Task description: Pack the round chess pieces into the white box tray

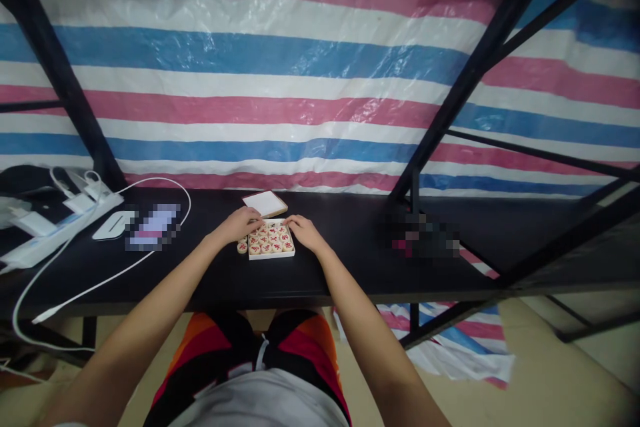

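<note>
A small white box (273,255) lies on the black tabletop in front of me, filled with round wooden Chinese chess pieces (266,239) marked in red characters. Its lid (265,203), white inside, rests just behind it. My left hand (241,223) reaches over the box's far left corner, fingers close together; what they pinch is hidden. At the far right corner, the bent fingers of my right hand (306,232) touch the rim or a piece there, and I cannot make out which. One loose chess piece (243,247) sits left of the box, with another partly hidden behind it.
On the left are a white power strip (45,230) with chargers, a white flat device (114,225), a blurred phone-like item (153,227) and a looping white cable (95,282). A blurred dark item (425,237) lies right. Black metal posts (450,107) and a striped plastic sheet (275,53) stand behind.
</note>
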{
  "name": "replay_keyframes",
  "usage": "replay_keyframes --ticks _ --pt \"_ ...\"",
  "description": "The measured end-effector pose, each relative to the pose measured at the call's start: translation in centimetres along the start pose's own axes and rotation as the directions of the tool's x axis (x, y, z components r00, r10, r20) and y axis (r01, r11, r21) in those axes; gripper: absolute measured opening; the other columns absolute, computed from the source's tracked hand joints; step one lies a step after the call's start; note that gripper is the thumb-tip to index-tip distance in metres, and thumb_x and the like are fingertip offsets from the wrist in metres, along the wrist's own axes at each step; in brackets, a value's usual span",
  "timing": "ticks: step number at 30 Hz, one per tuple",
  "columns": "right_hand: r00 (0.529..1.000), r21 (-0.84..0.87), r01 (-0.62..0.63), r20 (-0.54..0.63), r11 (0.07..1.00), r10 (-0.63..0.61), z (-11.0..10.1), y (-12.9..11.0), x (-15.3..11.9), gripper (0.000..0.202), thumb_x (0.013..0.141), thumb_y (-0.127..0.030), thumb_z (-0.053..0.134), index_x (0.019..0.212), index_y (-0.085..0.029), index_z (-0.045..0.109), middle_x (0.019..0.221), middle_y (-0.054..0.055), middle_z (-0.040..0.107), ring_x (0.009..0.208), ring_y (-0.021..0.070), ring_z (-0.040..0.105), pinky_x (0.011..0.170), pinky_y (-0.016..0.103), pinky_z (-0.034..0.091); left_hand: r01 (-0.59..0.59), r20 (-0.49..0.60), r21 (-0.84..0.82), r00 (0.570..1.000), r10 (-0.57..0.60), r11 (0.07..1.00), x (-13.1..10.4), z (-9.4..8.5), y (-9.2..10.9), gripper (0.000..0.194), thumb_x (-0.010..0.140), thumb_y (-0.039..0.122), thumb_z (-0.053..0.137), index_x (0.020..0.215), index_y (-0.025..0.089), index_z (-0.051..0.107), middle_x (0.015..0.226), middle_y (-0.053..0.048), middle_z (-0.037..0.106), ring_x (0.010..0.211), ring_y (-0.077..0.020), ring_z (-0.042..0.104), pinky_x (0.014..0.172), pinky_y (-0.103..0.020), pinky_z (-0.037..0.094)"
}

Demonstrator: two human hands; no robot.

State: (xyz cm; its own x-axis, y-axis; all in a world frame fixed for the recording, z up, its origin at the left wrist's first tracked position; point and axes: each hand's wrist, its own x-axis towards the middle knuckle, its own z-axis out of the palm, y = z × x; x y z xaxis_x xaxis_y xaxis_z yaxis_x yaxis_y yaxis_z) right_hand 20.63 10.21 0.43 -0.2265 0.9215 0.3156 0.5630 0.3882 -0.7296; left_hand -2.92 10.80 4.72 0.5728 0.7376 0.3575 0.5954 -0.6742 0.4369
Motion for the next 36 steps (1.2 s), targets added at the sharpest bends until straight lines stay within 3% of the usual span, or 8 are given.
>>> replay_keyframes --ticks 3,6,8,11,21,24,30,36 --pt "1.0 -0.023 0.009 -0.011 1.0 -0.01 0.2 0.2 -0.1 0.023 0.079 -0.018 0.045 0.083 -0.021 0.067 0.083 0.001 0.059 0.075 0.013 0.054 0.077 0.026 0.039 0.112 -0.049 -0.092 0.992 -0.117 0.989 -1.4 -1.2 -1.4 0.035 0.084 0.044 0.047 0.093 0.018 0.069 0.098 -0.006 0.068 0.091 -0.0201 0.059 0.084 -0.03 0.042" --pt "0.999 -0.029 0.025 -0.022 0.999 -0.025 0.3 0.3 -0.1 0.023 0.077 -0.017 0.046 0.082 -0.021 0.067 0.081 0.001 0.059 0.072 0.0127 0.053 0.074 0.025 0.039 0.264 0.14 -0.216 0.961 -0.237 0.94 -2.9 -2.2 -2.8 0.035 0.078 0.044 0.053 0.096 0.018 0.068 0.094 -0.003 0.07 0.087 -0.0192 0.061 0.081 -0.028 0.044" --pt "0.999 -0.027 0.036 -0.034 0.999 -0.037 0.3 0.5 -0.1 0.024 0.077 -0.015 0.044 0.081 -0.021 0.067 0.081 0.001 0.06 0.075 0.0132 0.054 0.077 0.026 0.04 0.302 0.282 -0.252 0.932 -0.229 0.919 -3.4 -2.8 -3.0 0.035 0.072 0.042 0.06 0.096 0.02 0.069 0.094 -0.003 0.07 0.088 -0.0194 0.061 0.079 -0.027 0.044" --pt "0.998 -0.026 0.05 -0.041 0.998 -0.051 0.2 0.8 0.0 0.027 0.077 -0.014 0.042 0.081 -0.021 0.068 0.085 0.002 0.061 0.081 0.0143 0.055 0.081 0.027 0.04 0.321 0.382 -0.253 0.9 -0.211 0.913 -3.7 -3.4 -2.5 0.036 0.067 0.042 0.065 0.097 0.022 0.071 0.094 -0.002 0.071 0.091 -0.0204 0.061 0.079 -0.025 0.043" --pt "0.995 0.035 0.096 -0.015 0.995 -0.095 0.5 1.6 0.1 0.044 0.066 -0.001 0.034 0.082 -0.021 0.07 0.081 0.002 0.058 0.077 0.0125 0.056 0.079 0.026 0.044 0.333 0.423 -0.256 0.883 -0.205 0.907 -4.1 -4.1 -2.2 0.039 0.061 0.044 0.07 0.095 0.026 0.073 0.096 0.0 0.07 0.092 -0.0209 0.06 0.082 -0.024 0.039" --pt "0.995 0.04 0.101 -0.011 0.994 -0.101 0.6 1.6 0.1 0.044 0.066 -0.001 0.033 0.082 -0.02 0.069 0.081 0.002 0.058 0.077 0.0127 0.055 0.078 0.026 0.043 0.33 0.391 -0.235 0.893 -0.222 0.914 -4.0 -3.7 -2.1 0.038 0.062 0.046 0.069 0.093 0.024 0.073 0.089 0.0 0.071 0.086 -0.0199 0.06 0.077 -0.024 0.04" --pt "0.998 0.083 0.019 -0.054 0.996 -0.015 0.5 0.9 0.0 0.047 0.07 -0.008 0.036 0.11 -0.022 0.056 0.08 -0.001 0.059 0.077 0.013 0.055 0.079 0.027 0.042 0.323 0.27 -0.205 0.926 -0.264 0.924 -3.8 -2.7 -2.6 0.036 0.065 0.044 0.065 0.089 0.019 0.073 0.075 -0.001 0.069 0.069 -0.0165 0.057 0.063 -0.024 0.04" --pt "0.994 0.07 0.057 -0.098 0.996 -0.05 0.3 0.0 -0.1 0.032 0.076 -0.021 0.042 0.104 -0.021 0.057 0.077 -0.001 0.058 0.074 0.014 0.055 0.077 0.028 0.041 0.331 -0.098 -0.116 0.934 -0.343 0.936 -3.4 -2.5 -2.0 0.029 0.072 0.038 0.058 0.087 0.017 0.07 0.077 -0.003 0.067 0.066 -0.0146 0.054 0.064 -0.026 0.041"
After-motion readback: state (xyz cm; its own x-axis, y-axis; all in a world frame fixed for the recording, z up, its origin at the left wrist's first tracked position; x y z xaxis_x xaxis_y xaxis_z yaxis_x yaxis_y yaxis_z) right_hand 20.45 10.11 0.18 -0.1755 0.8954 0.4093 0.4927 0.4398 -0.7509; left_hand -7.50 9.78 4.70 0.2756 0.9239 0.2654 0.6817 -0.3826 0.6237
